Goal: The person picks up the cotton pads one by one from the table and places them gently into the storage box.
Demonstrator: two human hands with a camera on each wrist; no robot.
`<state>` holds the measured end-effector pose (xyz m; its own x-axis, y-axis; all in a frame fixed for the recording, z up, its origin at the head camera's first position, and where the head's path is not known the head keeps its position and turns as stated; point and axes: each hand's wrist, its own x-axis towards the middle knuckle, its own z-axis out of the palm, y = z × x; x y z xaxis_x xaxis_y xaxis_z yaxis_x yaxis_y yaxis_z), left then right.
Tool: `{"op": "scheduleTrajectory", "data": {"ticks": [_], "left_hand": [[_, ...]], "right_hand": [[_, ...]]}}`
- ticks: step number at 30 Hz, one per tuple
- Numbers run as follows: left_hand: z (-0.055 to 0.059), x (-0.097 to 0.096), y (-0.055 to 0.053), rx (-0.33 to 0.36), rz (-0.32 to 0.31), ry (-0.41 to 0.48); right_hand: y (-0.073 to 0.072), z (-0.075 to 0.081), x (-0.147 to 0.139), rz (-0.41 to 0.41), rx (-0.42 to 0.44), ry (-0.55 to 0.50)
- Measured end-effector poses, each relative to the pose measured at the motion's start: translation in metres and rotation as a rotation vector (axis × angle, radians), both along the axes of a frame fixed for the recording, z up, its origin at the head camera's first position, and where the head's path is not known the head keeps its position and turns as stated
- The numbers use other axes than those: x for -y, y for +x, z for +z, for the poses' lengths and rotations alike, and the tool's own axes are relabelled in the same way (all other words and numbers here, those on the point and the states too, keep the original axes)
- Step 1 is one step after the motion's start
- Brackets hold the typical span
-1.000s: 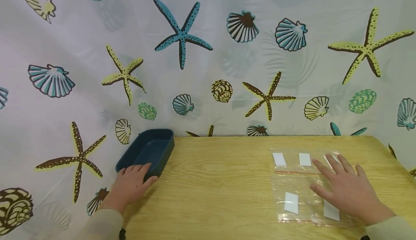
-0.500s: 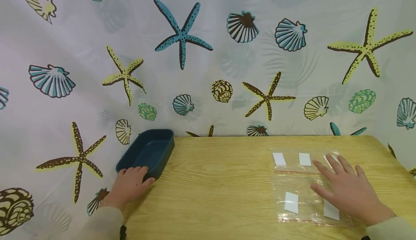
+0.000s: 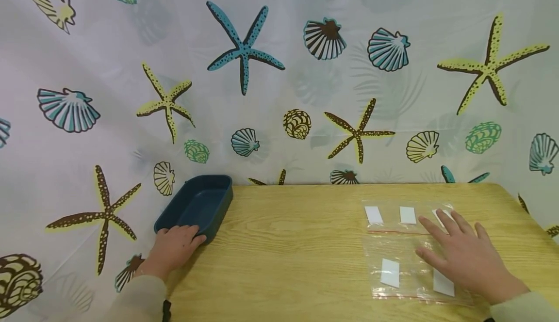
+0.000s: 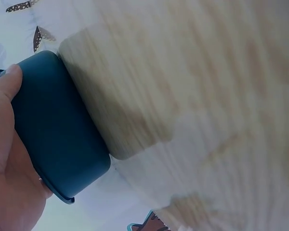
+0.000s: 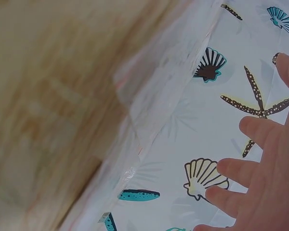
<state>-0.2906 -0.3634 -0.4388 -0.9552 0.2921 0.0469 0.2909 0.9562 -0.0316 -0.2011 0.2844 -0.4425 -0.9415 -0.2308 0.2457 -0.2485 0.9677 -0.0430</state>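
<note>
At the left of the head view a dark blue, open-topped plastic tray (image 3: 218, 217) sits on the wooden table. My left hand (image 3: 174, 249) grips its near end, fingers over the rim and thumb against the outer wall. The left wrist view shows the thumb (image 4: 12, 82) pressed to the blue wall. On the right, my right hand (image 3: 469, 251), fingers straight and spread, overlaps clear zip bags (image 3: 415, 244) with red seal lines. White rectangular pieces (image 3: 390, 272) show in the bags, some partly covered by the hand. In the right wrist view the fingers (image 5: 241, 173) stand apart, holding nothing.
A light wooden table (image 3: 288, 244) spans the front. Behind and to the left hangs a white curtain (image 3: 279, 84) printed with starfish and shells, close to the tray. The table's right corner (image 3: 498, 186) lies beyond the bags.
My left thumb has drawn in closer to the tray's near wall. The head view has shifted slightly; the tray, bags and right hand otherwise keep their places.
</note>
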Motion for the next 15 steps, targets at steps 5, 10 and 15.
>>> {"op": "scheduleTrajectory", "data": {"ticks": [5, 10, 15], "left_hand": [[-0.002, 0.001, -0.003, 0.028, -0.032, 0.025], [-0.004, -0.002, -0.007, 0.079, -0.029, 0.042], [-0.003, -0.013, -0.003, 0.092, -0.05, 0.068]], "right_hand": [[0.0, 0.001, 0.001, 0.001, 0.003, -0.002], [0.0, 0.001, 0.002, 0.006, 0.001, -0.001], [0.0, 0.001, 0.002, 0.011, 0.004, -0.005]]}}
